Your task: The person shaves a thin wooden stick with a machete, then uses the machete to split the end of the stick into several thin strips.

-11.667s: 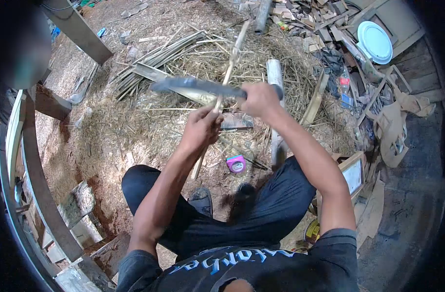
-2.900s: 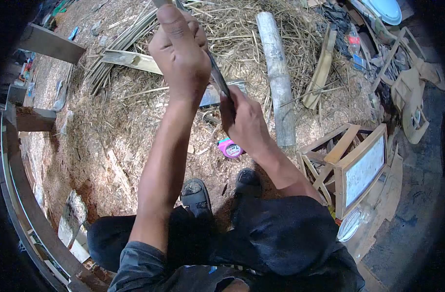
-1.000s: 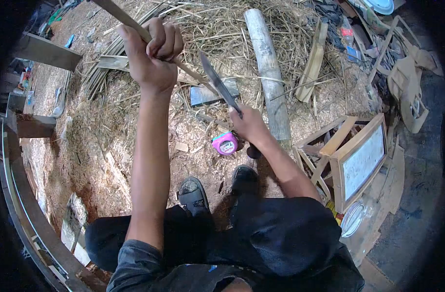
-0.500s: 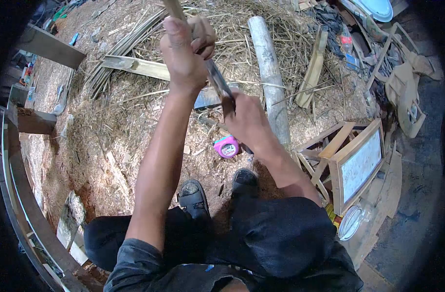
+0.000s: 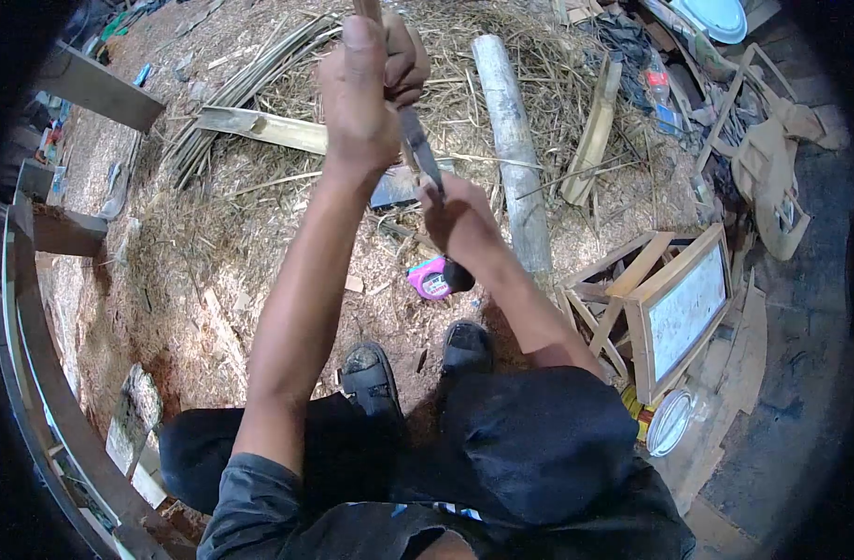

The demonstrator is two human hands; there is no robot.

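Observation:
My left hand (image 5: 363,103) is closed round a narrow wooden strip (image 5: 368,9), whose upper end sticks out above my fist. My right hand (image 5: 459,219), lower and to the right, is closed on what looks like a knife. Its grey blade (image 5: 419,145) lies along the strip between my two hands. My right fingers hide most of the handle. Just below my right hand, a pink tape measure (image 5: 430,279) rests on the shavings-covered ground, with a dark rounded shape beside it that I cannot make out.
A pale pole (image 5: 513,140) and split bamboo pieces (image 5: 592,135) lie ahead among straw. Thin strips (image 5: 245,89) are bundled at the left. A wooden frame with a white panel (image 5: 684,322) stands by my right knee. Curved timber (image 5: 49,373) borders the left side.
My left hand has moved slightly right with the strip. My right hand has shifted a little left and down, and the blade between them shows more clearly.

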